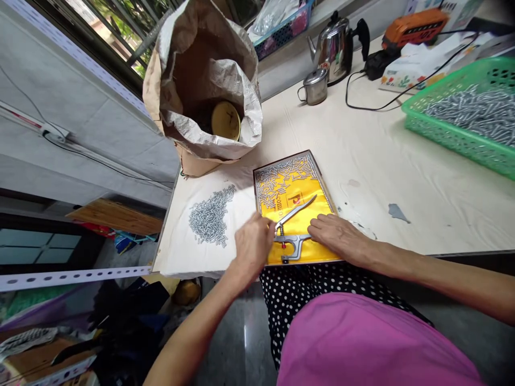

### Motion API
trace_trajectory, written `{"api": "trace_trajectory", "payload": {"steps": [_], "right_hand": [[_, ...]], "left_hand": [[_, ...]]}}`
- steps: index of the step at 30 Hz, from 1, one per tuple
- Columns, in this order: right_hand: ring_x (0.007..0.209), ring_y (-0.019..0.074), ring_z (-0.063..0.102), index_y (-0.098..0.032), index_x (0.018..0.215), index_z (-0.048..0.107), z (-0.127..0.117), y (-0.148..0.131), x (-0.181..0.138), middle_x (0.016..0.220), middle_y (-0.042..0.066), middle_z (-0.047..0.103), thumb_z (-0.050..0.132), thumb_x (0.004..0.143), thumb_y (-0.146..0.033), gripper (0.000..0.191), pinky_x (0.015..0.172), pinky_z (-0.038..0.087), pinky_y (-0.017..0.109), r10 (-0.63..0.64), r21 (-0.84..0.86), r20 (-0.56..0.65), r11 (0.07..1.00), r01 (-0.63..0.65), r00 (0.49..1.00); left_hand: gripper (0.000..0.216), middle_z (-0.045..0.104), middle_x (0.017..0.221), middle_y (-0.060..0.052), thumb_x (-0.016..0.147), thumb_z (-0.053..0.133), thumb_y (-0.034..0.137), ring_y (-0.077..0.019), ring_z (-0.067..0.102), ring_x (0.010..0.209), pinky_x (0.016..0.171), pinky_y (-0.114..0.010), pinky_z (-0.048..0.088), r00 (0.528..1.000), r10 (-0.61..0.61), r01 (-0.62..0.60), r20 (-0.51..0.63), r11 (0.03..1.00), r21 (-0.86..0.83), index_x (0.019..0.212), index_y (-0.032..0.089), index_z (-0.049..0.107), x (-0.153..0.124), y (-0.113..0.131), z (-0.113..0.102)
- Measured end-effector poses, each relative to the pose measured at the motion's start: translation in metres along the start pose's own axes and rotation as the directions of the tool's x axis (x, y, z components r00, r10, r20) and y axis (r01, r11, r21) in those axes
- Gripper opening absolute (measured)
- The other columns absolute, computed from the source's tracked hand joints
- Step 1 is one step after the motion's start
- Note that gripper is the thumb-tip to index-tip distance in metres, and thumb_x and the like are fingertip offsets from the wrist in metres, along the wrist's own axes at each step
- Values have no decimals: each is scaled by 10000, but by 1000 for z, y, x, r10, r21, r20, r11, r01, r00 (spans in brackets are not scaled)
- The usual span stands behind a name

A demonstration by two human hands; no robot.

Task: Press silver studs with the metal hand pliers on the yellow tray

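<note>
A grey metal plier-like tool [296, 242] with a long raised handle, a dark coil spring and a small red part lies over a shallow tray lined with yellow printed cloth [317, 249]. My left hand [254, 240] is closed at the tool's left end; its fingertips cover whatever is between them. On the right, my right hand [337, 235] rests on the cloth with bent fingers pressed together, their tips by the tool's right end. What they grip is too small to make out. Small silvery metal pins [273, 182] fill the tray's far part.
A heap of similar pins [211, 217] lies left of the tray on white cloth. Behind stands a large open paper sack [189, 155] with a yellow round container [226, 121] inside. A metal mug [315, 88], a kettle [333, 51] and a green basket of metal pieces [454, 142] stand farther right.
</note>
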State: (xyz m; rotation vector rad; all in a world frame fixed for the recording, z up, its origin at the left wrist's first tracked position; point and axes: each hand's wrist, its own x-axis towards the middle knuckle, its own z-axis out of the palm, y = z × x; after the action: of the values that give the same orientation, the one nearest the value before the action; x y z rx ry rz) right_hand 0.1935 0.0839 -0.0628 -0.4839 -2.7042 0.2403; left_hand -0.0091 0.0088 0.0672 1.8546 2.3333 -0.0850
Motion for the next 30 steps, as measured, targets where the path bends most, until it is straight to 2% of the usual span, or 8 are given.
{"api": "trace_trajectory", "payload": {"steps": [2, 4, 8, 11, 17, 23, 26, 30], "right_hand": [[760, 208, 479, -199, 818, 544, 0, 0, -1, 818, 45, 592, 482, 971, -63, 213, 707, 322, 328, 4, 9, -6, 1000, -3, 1000], [755, 210, 479, -201, 817, 543, 1, -1, -2, 813, 47, 593, 472, 965, -50, 223, 706, 325, 326, 19, 13, -15, 1000, -19, 1000], [753, 206, 486, -202, 825, 539, 1, -2, -4, 835, 52, 601, 467, 958, -53, 213, 697, 332, 319, 47, 73, -21, 996, -46, 999], [756, 202, 489, -198, 834, 534, 3, -2, -5, 848, 57, 601, 471, 949, -55, 194, 694, 334, 314, 38, 114, -32, 993, -34, 999], [770, 209, 477, -200, 841, 539, 11, -1, -6, 829, 52, 580, 487, 940, -58, 181, 709, 319, 321, 58, 67, -33, 996, -55, 998], [779, 214, 469, -198, 847, 552, 9, -2, -3, 830, 54, 584, 481, 971, -89, 180, 710, 302, 331, 64, 21, -5, 998, -64, 998], [771, 214, 457, -194, 849, 553, 7, -1, -2, 813, 54, 580, 477, 969, -82, 181, 701, 294, 333, 61, 5, 15, 998, -61, 998], [776, 212, 447, -191, 854, 553, 8, 0, -2, 823, 59, 576, 468, 967, -82, 179, 699, 289, 340, 75, -2, 28, 997, -75, 997]], "left_hand": [[271, 699, 1077, -80, 1003, 569, 320, -172, 656, 866, 753, -262, 466, 978, 14, -29, -207, 997, -71, 1179, 199, 735, 19, -19, -15], [281, 697, 1124, -93, 1008, 563, 335, -187, 659, 891, 767, -276, 463, 945, -78, 62, -316, 996, -61, 1178, 198, 739, 37, -49, -19], [238, 738, 985, -129, 958, 597, 302, -288, 686, 956, 731, -309, 450, 904, -423, 426, -52, 891, 157, 908, 154, 776, 53, -110, 7], [257, 741, 1035, -151, 957, 576, 318, -313, 684, 1030, 761, -322, 459, 868, -497, 479, 18, 845, 236, 949, 144, 765, 49, -136, 35], [276, 711, 1163, -166, 962, 497, 226, -295, 678, 1060, 781, -315, 470, 898, -440, 428, 14, 878, 214, 977, 142, 759, 47, -143, 53], [202, 757, 859, -92, 906, 567, 219, -257, 703, 916, 675, -272, 437, 892, -439, 421, 105, 894, 154, 862, 167, 758, 55, -156, 47], [163, 754, 866, -88, 863, 571, 166, -238, 695, 876, 665, -264, 428, 920, -386, 377, 69, 919, 114, 834, 155, 731, 53, -156, 46], [115, 738, 860, -80, 825, 596, 186, -202, 676, 769, 648, -258, 460, 955, -288, 269, -64, 939, -215, 819, 137, 700, 38, -128, 41]]}}
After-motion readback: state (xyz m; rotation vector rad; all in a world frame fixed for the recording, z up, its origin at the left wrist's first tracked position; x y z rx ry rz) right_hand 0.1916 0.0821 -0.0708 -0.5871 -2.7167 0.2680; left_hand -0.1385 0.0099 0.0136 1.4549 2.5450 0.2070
